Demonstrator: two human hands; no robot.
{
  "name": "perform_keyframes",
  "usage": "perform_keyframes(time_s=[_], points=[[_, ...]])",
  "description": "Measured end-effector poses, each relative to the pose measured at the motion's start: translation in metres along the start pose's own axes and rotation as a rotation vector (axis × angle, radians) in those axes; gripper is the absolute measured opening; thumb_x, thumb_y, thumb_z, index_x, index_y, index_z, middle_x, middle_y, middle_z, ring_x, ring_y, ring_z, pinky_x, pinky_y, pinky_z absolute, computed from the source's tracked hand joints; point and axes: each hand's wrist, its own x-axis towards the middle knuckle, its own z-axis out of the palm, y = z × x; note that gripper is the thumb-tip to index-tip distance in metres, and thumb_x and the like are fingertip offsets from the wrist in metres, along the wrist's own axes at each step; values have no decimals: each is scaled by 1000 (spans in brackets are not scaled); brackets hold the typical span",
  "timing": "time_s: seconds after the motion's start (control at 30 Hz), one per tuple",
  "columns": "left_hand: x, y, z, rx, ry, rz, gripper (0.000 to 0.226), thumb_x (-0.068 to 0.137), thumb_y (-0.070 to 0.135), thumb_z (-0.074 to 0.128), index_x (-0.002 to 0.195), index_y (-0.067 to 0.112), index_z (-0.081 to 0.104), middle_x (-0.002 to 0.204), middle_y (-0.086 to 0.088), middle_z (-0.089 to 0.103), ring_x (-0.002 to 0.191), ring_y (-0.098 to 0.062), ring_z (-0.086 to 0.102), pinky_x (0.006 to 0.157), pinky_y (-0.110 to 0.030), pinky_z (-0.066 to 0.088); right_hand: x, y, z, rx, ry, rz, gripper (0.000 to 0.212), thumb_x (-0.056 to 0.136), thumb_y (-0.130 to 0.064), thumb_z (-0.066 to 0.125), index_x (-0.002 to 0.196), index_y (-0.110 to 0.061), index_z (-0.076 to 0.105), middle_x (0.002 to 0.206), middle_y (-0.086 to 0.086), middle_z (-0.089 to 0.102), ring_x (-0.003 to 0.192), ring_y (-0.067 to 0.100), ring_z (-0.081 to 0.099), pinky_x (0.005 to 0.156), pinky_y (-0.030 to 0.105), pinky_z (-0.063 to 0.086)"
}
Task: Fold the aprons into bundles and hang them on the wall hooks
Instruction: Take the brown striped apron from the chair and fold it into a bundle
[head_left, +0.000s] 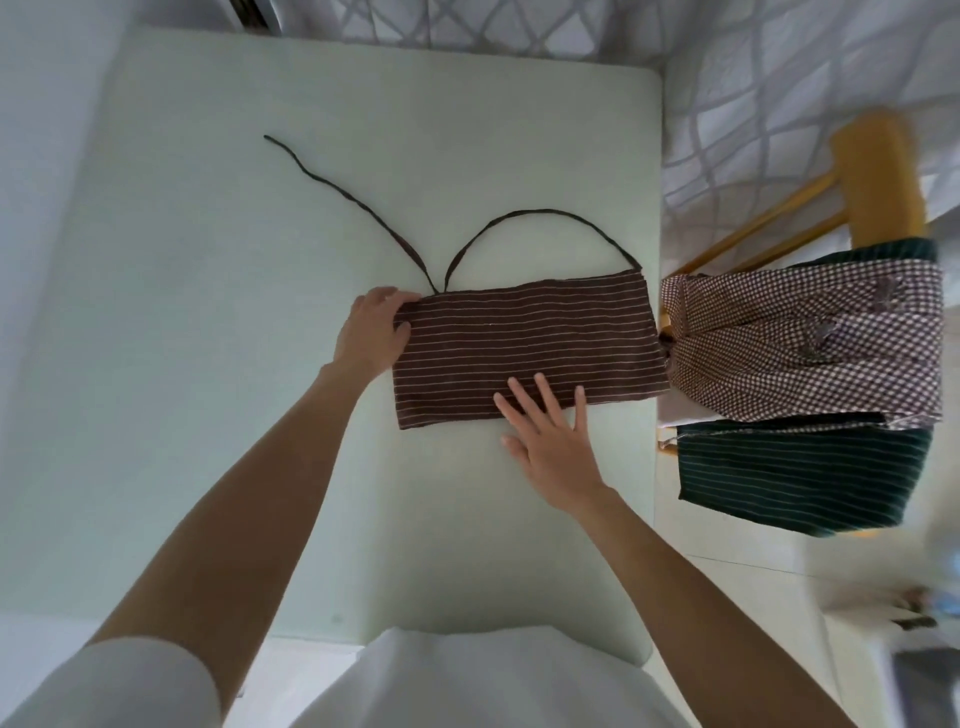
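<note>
In the head view, the left hand (371, 332) is curling its fingers around the left edge of the brown striped apron (524, 348), gripping the cloth near its far corner. The right hand (550, 441) is lying flat with fingers straight and spread, its fingertips pressing on the apron's near edge while the palm is resting on the table (208, 364).

The apron is lying folded into a long flat rectangle in the middle of the table, soft brown fabric with thin pale stripes running along its length. A thin neck loop (540, 215) is arching out from its far edge, and one loose tie string (332, 182) is trailing away to the far left. The table is smooth and pale green with rounded corners.

Just beside the table's right edge, a checked apron (810, 343) and a dark green striped apron (800, 478) are hanging over a wooden stool (878, 176), the checked one on top.
</note>
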Motion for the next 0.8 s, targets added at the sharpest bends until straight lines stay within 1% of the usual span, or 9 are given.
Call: perform_keyframes(time_s=[0.17,0.23,0.33,0.4,0.47,0.53,0.63,0.7,0.8], points=[[-52,-19,10,-3,-35,25,27,88,21,59,115,25,61,98,-4,60,95,-23,55,87,-38,47,-9,38,-13,-35,53,115,49,99,-49,17,138,-34,42,153,5,29,143,29,17,111,54,-1],[-87,-15,19,-42,-131,-17,20,86,26,63,105,27,60,88,4,62,87,-17,58,82,-38,49,-11,48,-20,-24,124,172,47,98,-46,24,129,-31,55,146,5,39,137,27,28,110,51,6],[-136,5,36,-57,-252,-29,26,82,32,67,102,27,52,83,13,62,79,-9,59,78,-31,50,-11,60,-24,8,167,105,44,97,-35,30,119,-20,65,134,5,53,130,24,42,111,48,17],[-159,14,47,28,-172,80,38,78,31,71,108,25,49,94,10,60,89,-11,56,81,-26,45,-7,64,-25,24,147,33,38,96,-27,35,119,-14,63,135,7,53,134,24,39,114,48,16],[-169,15,57,152,-77,294,47,71,25,76,111,21,52,111,2,56,105,-17,52,90,-30,42,-5,65,-24,29,120,-7,32,94,-17,46,123,-10,58,140,10,48,137,25,34,116,48,14],[-167,11,62,221,-55,440,47,67,22,77,109,20,57,117,0,57,111,-19,53,94,-35,42,-4,65,-24,47,75,-36,39,90,-7,54,129,-7,52,145,12,41,139,26,30,117,45,11],[-154,9,65,255,-9,525,29,69,18,74,96,17,65,105,0,64,100,-18,60,95,-33,42,-7,69,-25,118,33,-68,53,86,4,55,137,-5,43,150,15,30,142,28,23,117,41,3],[-147,12,62,270,35,576,11,78,18,63,88,15,65,91,0,67,86,-18,64,95,-30,39,-9,74,-23,176,22,-79,58,83,10,55,137,-5,40,150,17,27,142,29,23,118,41,2],[-146,22,46,196,105,534,20,85,24,46,84,15,63,75,3,68,66,-14,63,91,-28,42,-8,80,-22,265,46,-94,53,81,-1,65,129,-6,44,145,17,34,136,29,33,118,45,8]])
